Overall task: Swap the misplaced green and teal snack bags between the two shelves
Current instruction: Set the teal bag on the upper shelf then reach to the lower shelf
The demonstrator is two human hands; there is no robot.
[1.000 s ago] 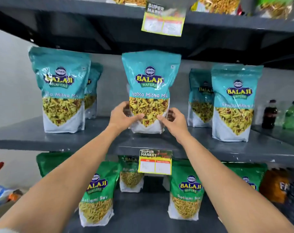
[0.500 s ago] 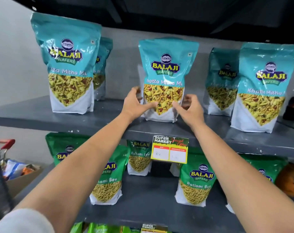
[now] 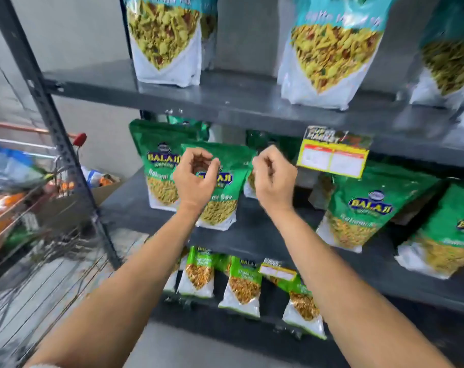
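Hands hang empty before the green bags: the left hand and right hand loosely curled, holding nothing, apart.

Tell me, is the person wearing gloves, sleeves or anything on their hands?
No gloves: the left hand and right hand are bare, with no visible rings or watch. Both forearms are uncovered; only a sliver of pale fabric, perhaps a sleeve edge, shows at the bottom.

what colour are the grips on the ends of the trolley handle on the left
Red, on the shopping trolley handle; the head view, the only one, shows it.
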